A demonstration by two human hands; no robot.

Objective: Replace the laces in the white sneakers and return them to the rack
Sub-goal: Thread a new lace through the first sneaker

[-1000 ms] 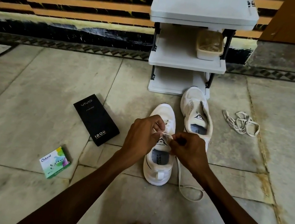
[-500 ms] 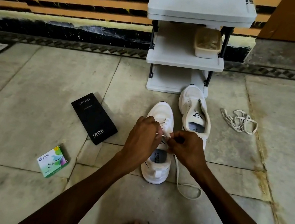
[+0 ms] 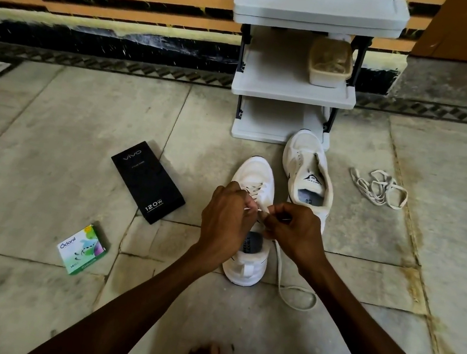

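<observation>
Head view.
- Near sneaker point(image 3: 256, 180): on the floor point(image 3: 46, 145) in front of the rack point(image 3: 293, 91), partly laced.
- Left hand point(image 3: 224, 221) and right hand point(image 3: 294, 233): both curled, pinching the lace point(image 3: 295, 298) over the middle eyelets. Its tail loops on the floor.
- Change in the last second: the hands have barely shifted. The lace tip now shows between them, so threading is probably midway.
- Second sneaker point(image 3: 306, 158): just beside the first, no lace seen.
- Loose lace bundle point(image 3: 378, 187): lying apart, to the right.

"vivo 120W" box point(image 3: 148, 181); "Odonil" carton point(image 3: 81, 250)
</observation>
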